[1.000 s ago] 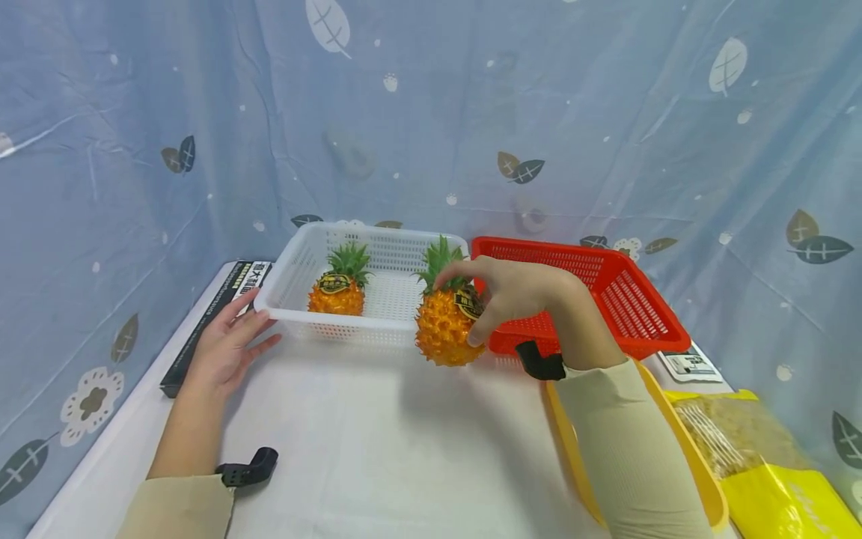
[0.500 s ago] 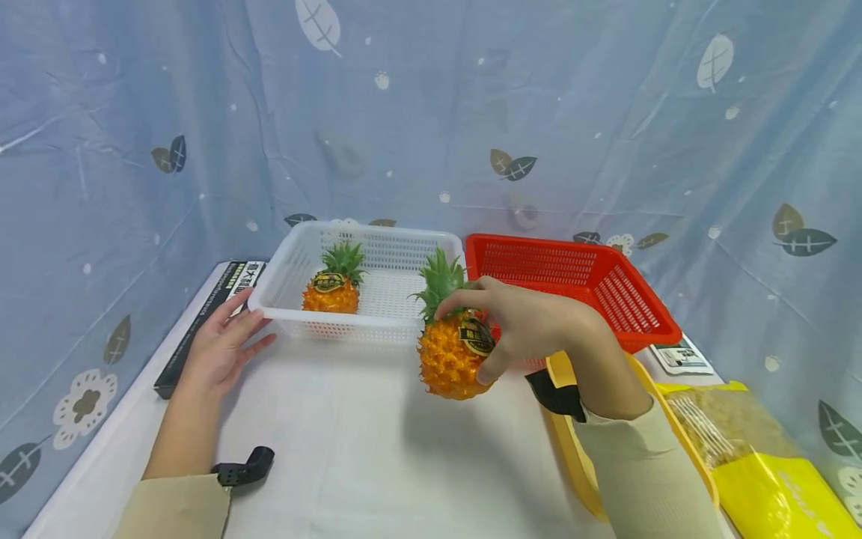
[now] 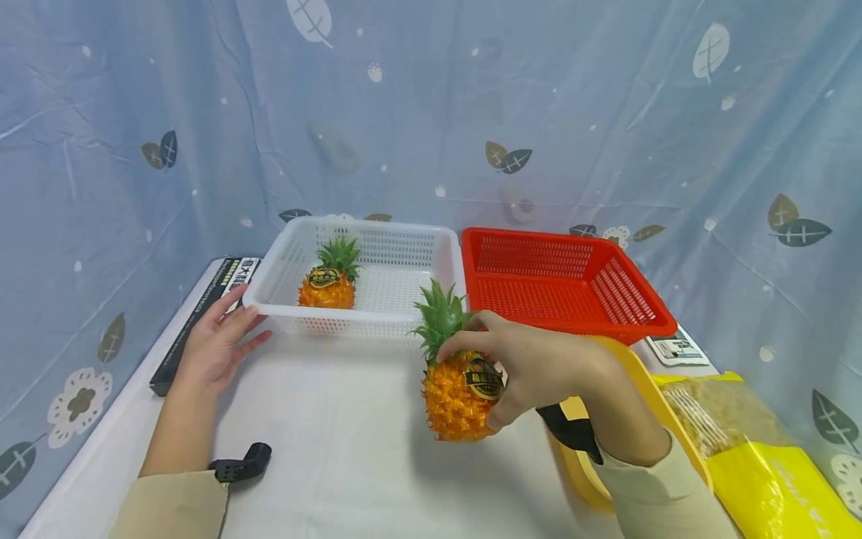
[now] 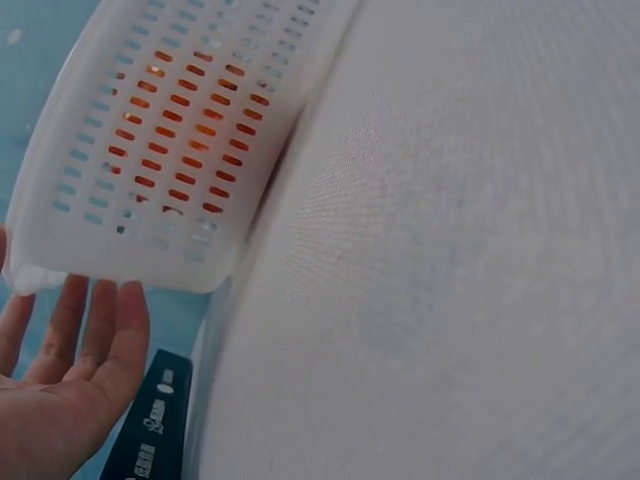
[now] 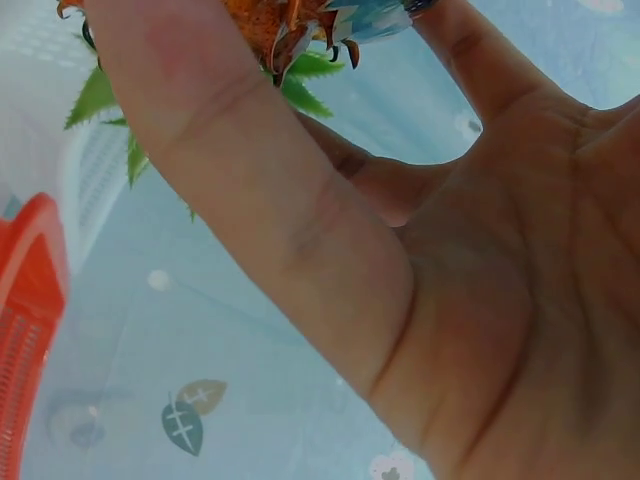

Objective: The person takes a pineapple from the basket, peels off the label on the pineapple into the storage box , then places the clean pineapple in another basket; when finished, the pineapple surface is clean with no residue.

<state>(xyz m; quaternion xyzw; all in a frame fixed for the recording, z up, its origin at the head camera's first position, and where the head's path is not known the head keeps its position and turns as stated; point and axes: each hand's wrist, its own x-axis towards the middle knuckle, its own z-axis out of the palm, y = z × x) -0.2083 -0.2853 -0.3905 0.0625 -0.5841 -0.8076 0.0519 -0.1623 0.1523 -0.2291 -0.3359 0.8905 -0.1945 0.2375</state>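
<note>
Pineapple [image 3: 454, 408], held in the fingers of the right hand [image 3: 539, 367], has moved farther out in front of the white basket [image 3: 384, 318], apparently being carried away; left hand [image 3: 215, 344], fingers loosely spread, stays at its left corner.

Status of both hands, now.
Left hand: open, at the near left corner of the white basket.
Right hand: closed, holding a pineapple, leaves up.

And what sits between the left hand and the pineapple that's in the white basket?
In the head view, the near-left corner of the white basket, rim and wall, stands between the left hand and that pineapple.
</note>
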